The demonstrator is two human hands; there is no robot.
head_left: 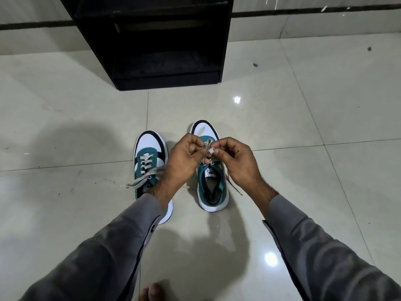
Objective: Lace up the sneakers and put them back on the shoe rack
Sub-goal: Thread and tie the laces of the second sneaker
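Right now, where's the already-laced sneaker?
Head view: the laced sneaker stands on the tiled floor, left of the other sneaker, partly under the left hand, before the black rack.

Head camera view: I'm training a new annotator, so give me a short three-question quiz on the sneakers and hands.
1. True or false: the left teal-and-white sneaker already has its grey lace threaded.
2. Which sneaker are the left hand and right hand working on: A left, B right?
3. Fill in: the black wooden shoe rack stands ___ the sneakers.

Key: 1 true. 2 B: both hands pinch the grey lace over the right teal-and-white sneaker. 3 beyond, with its shelves bare.
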